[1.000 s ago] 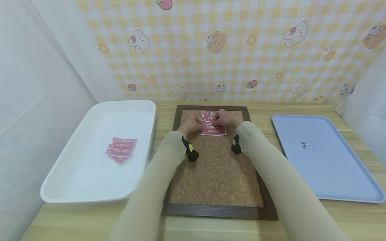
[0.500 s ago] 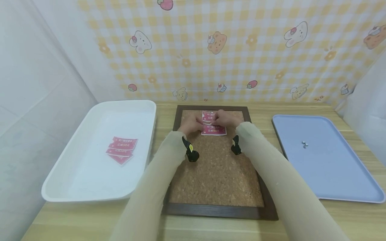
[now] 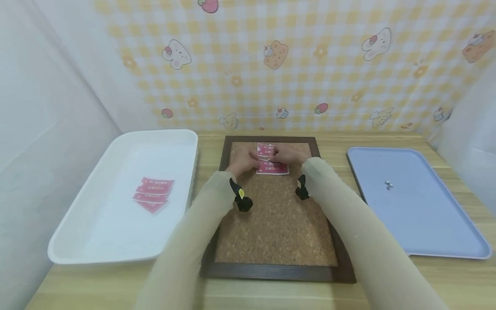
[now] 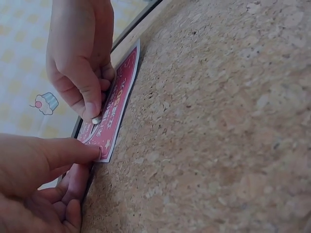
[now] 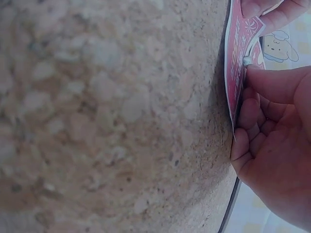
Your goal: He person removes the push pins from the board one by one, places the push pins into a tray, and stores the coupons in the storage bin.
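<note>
On the brown-framed cork board (image 3: 277, 215) lie two pink coupons, the nearer one (image 3: 273, 168) just below the upper one (image 3: 265, 150). The left hand (image 3: 244, 160) pinches the nearer coupon's left end; in the left wrist view its thumb lies on the coupon (image 4: 116, 109). The right hand (image 3: 287, 154) has thumb and curled fingers at a small silvery pin (image 4: 96, 120) on the coupon's upper edge. In the right wrist view the right hand (image 5: 279, 121) has its thumb tip against the pin (image 5: 247, 60), and the coupon (image 5: 234, 63) bows slightly off the cork.
At the left a white tray (image 3: 89, 241) holds several overlapping pink coupons (image 3: 155, 187). A blue tray (image 3: 426, 215) at the right holds several small silvery pieces (image 3: 389, 185). Behind the wooden table (image 3: 271, 297) hangs a checked cloth (image 3: 232, 56).
The head view has shifted slightly. Both hands keep nearly the same place at the nearer coupon.
</note>
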{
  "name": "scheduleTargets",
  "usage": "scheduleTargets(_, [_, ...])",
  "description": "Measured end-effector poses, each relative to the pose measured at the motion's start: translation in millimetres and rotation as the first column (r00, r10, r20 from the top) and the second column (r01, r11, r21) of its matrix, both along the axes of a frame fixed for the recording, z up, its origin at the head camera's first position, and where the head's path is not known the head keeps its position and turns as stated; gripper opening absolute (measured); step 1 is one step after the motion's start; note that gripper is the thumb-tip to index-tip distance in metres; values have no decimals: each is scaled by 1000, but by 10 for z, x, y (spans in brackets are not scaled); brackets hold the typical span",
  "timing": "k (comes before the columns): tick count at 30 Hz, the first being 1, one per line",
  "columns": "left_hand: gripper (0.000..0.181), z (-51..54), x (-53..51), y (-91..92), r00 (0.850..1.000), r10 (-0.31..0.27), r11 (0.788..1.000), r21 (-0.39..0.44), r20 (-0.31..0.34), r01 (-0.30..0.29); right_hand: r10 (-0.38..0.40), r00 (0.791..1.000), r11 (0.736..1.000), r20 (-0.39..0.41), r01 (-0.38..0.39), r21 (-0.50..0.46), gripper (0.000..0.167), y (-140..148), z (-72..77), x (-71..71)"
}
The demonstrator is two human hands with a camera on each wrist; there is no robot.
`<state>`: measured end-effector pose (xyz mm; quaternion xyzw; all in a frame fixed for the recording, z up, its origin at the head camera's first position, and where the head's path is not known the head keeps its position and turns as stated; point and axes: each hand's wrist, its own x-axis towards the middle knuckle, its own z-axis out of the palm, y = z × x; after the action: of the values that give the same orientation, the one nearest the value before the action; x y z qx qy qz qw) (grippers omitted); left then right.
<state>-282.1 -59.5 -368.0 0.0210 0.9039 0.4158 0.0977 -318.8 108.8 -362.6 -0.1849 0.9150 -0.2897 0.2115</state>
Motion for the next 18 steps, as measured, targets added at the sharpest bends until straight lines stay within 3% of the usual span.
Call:
scheduleTargets(12, [9,-1,14,6,1000,13,999,44,8,-13,43,998,999,50,-44,5,18,43,52,-3])
scheduleTargets(18, [11,73,41,-32,999,-17,991,131,39,12,61,996,998,66,-62,4,22,58,109,13])
